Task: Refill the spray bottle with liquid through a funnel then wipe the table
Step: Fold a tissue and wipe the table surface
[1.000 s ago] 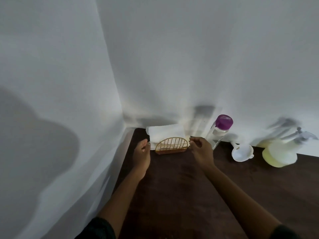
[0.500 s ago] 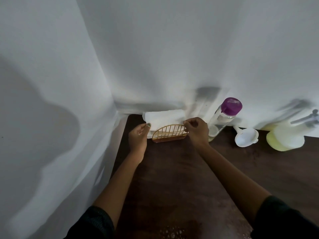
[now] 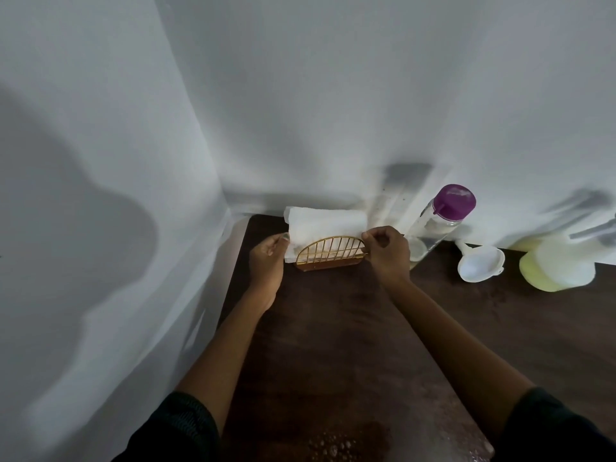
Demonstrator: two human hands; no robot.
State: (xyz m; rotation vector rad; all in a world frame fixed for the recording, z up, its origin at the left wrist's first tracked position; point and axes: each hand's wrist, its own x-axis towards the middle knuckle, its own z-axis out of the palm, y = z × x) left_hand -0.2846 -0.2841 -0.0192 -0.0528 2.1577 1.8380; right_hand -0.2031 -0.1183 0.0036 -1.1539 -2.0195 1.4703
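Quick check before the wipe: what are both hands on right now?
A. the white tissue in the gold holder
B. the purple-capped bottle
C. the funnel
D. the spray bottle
A: the left hand and right hand pinch the two ends of the tissue standing in the holder; the funnel, capped bottle and spray bottle sit untouched to the right.

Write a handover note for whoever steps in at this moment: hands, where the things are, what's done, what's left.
Left hand pinches the left edge of the white tissue; right hand pinches its right edge, at the gold wire holder.
Purple-capped bottle, white funnel and yellow spray bottle stand along the wall to the right, funnel out of the sprayer.
Whether refilling is done cannot be told. Wet patch shows at the table's near edge.
Left: pull a tissue free, wipe the table.
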